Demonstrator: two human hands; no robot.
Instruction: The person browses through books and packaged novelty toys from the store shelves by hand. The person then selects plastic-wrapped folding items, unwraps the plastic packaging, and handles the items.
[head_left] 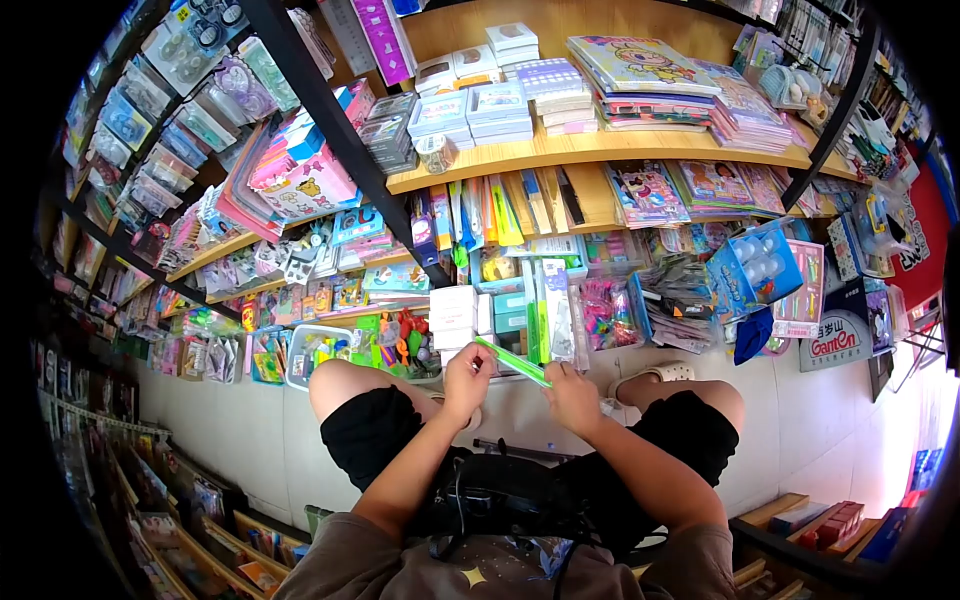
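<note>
A long, slim green-and-clear packet (513,362) stretches between my two hands, slanting down to the right; its exact kind is too small to make out. My left hand (468,376) is closed at its upper left end, with the fingers pinched together. At the other end, my right hand (574,394) grips it between thumb and fingers. Just beyond the packet stand similar green packets (537,328) and a clear-wrapped pale packet (560,312). White boxes (453,315) are stacked just beyond my left hand.
Wooden shelves (600,150) carry books, boxes and stationery. Bins of small toys (400,338) and pens (612,312) line the floor's far side. A blue box (755,265) sits to the right. Black shelf posts (335,125) rise at left; more racks (215,530) stand behind me.
</note>
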